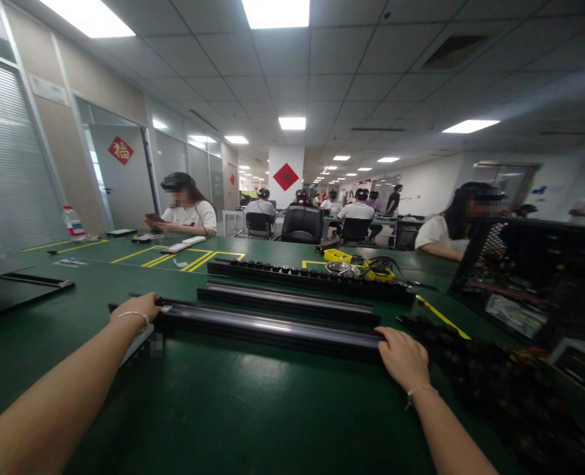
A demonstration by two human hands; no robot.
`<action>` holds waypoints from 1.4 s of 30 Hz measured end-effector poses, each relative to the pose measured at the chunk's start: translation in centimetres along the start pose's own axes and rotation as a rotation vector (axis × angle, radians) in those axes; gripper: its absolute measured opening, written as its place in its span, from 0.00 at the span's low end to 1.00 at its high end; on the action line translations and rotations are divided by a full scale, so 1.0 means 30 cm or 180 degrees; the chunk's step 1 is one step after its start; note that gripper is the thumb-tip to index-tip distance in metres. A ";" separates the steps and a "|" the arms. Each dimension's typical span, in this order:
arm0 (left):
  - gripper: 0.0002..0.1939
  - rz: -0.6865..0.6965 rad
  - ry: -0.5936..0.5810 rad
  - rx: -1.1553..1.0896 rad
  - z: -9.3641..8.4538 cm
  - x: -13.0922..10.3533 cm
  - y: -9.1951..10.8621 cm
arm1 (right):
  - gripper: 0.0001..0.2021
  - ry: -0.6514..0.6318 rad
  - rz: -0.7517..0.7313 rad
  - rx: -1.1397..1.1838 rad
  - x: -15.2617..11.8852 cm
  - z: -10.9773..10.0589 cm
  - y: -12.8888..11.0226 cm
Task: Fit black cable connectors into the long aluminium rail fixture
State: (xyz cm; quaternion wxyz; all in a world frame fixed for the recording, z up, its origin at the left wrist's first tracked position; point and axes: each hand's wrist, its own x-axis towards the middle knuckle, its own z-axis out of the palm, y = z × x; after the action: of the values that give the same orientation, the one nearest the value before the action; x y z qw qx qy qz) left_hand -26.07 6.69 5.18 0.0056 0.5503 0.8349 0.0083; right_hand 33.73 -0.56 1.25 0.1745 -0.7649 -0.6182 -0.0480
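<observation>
From where I stand, both of the person's hands are on one long black rail [272,328], which lies crosswise over the middle of the green tabletop [252,409], its glossy upper face catching the ceiling light. The left hand [138,307] is clamped on the rail's left end, the fingers curled close together over it. The right hand [405,356] has the other end, fingers bent over the top, knuckles raised; its thumb is tucked out of sight, so I can't tell how firmly it presses. Each wrist wears a thin bracelet, and a pale flat object [134,344] lies partly hidden under the left one.

Just beyond the held rail, toward the far edge of the tabletop, is a second, shorter rail [292,299], and behind that a black strip [302,274] with a row of knobby parts along its top. A yellow tray [337,255] and a shiny metal bowl [342,269] sit behind the strip, with black cables [381,266] beside them. On the tabletop's right side stands an open computer case [475,270], a dark heap [490,382] nearer the person. A black-framed panel [30,290] lies by the left edge. Two co-workers sit at the far edge, one on either side.
</observation>
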 end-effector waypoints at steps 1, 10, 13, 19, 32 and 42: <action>0.22 -0.0008 -0.0007 0.0003 -0.001 -0.002 0.001 | 0.23 0.0016 -0.0003 -0.0001 0.000 0.001 0.000; 0.22 -0.0022 -0.0051 -0.0015 -0.014 -0.012 0.010 | 0.23 0.0017 -0.0019 0.0006 0.001 -0.002 0.002; 0.22 -0.0010 -0.0069 -0.0029 -0.016 -0.015 0.011 | 0.23 0.0013 0.0006 0.0016 0.000 -0.001 0.001; 0.22 0.0026 -0.0033 -0.0027 -0.015 -0.016 0.012 | 0.23 -0.0018 -0.0028 -0.0006 0.002 0.001 0.004; 0.19 0.0077 -0.0082 0.0034 -0.010 -0.033 0.038 | 0.23 0.0081 -0.0024 0.0006 0.000 0.005 0.002; 0.21 0.0106 -0.0010 0.0070 -0.021 -0.053 0.050 | 0.23 0.0023 -0.0027 0.0030 0.003 0.004 0.005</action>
State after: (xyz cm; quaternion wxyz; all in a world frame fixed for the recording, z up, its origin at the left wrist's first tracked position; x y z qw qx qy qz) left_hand -24.07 5.81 5.83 0.0008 0.5641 0.8257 -0.0016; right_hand 33.88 -0.48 1.13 0.1801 -0.7613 -0.6210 -0.0487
